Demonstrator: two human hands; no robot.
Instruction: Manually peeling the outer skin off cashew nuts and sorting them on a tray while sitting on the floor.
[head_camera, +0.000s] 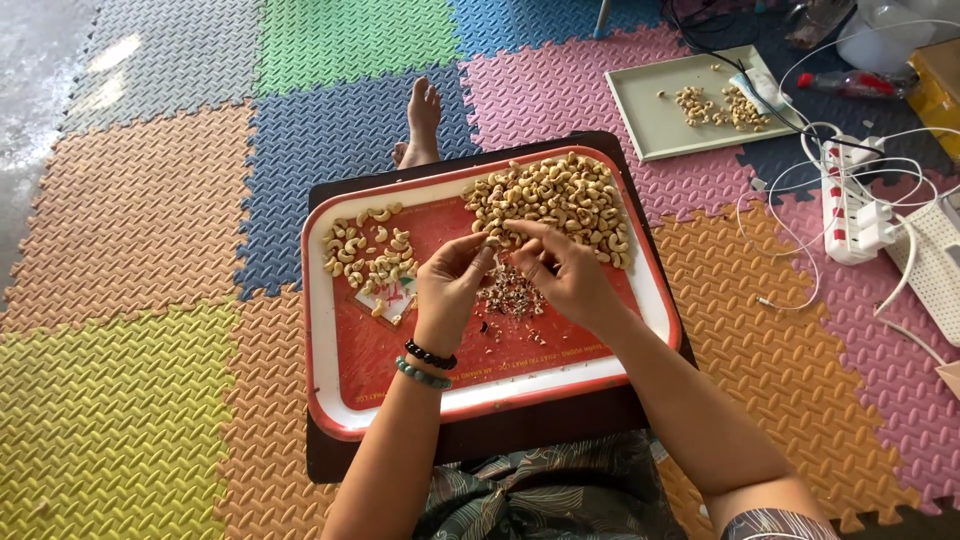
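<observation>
Colourful interlocking foam mats (150, 220) cover the sunlit floor.

On my red plastic tray with the white rim (335, 390), the near half lies bare, open for passing. The large heap of unpeeled cashews (555, 200) blocks the far right, the small pile of pale peeled cashews (370, 255) the left, and brown husk scraps (510, 295) sit between them.

A red tray (350, 390) (white-rimmed) rests on a dark board (470, 440) over coloured foam floor mats (140, 230).
</observation>
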